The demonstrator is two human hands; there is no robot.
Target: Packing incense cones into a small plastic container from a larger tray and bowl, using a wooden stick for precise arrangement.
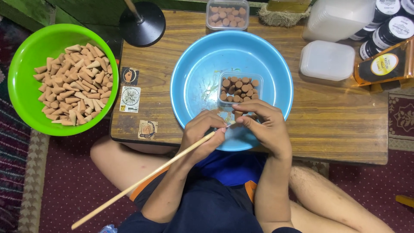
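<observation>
Over the blue basin's [189, 73] near rim, your left hand [202, 133] pinches a long wooden stick [142, 181], running lower-left to upper-right. Its tip meets a cone in your right hand's [263, 125] closed fingers, just below the small clear box [239, 88].

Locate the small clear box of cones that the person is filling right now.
In the head view, the small clear box sits inside the blue basin at the table's middle, just beyond the left hand and right hand.

Two bowls — one green [26, 51], one blue [194, 64] — and one stick [142, 181].
</observation>
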